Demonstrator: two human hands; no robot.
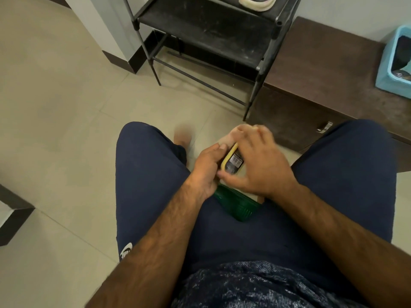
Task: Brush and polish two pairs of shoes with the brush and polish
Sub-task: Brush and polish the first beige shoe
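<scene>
— What's worn?
— Navy shorts (pixel 144 174), with a white logo (pixel 126 252) on the leg at seven o'clock.
— And on top?
— A mottled blue-grey shirt (pixel 255 285) at six o'clock; the forearms (pixel 169 230) are bare and hairy.

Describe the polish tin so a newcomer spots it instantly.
Start at the black shoe rack, then drop to the knees below it. There the left hand and right hand hold a small flat tin between them. Only it has a yellow rim and a barcode label.

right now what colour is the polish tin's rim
Yellow rim on the polish tin, clearest in head view.
</scene>
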